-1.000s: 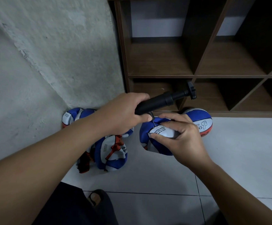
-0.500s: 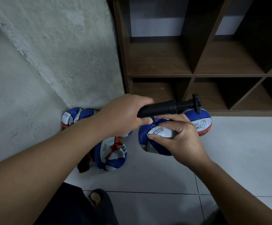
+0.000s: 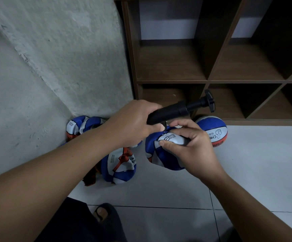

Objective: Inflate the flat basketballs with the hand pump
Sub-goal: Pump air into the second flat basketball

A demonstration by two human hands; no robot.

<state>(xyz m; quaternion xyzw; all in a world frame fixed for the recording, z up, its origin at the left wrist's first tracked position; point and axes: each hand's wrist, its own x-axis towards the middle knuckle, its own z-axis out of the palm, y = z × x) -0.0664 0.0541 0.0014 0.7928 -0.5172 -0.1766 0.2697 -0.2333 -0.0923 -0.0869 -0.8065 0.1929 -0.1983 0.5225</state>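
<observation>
My left hand (image 3: 134, 122) grips the barrel of a black hand pump (image 3: 178, 109), whose T-handle points up and to the right. Its thin needle touches the white panel of a flat blue, white and orange basketball (image 3: 161, 154). My right hand (image 3: 192, 145) holds that crumpled ball from the right, thumb and fingers pinching the white panel near the valve. A round, inflated ball (image 3: 213, 130) of the same colours sits just behind my right hand. Flat balls lie on the floor to the left: one (image 3: 119, 166) below my left wrist, others (image 3: 82, 125) against the wall.
A dark wooden cubby shelf (image 3: 208, 82) with bare compartments stands straight ahead on the floor. A rough grey wall (image 3: 54, 58) closes in the left side. Pale floor tiles (image 3: 255, 163) spread to the right. My foot in a sandal (image 3: 101, 213) shows at the bottom.
The pump handle dipped toward level, then tilted back up. The needle tip stays at the ball's white panel and both hands keep their grips.
</observation>
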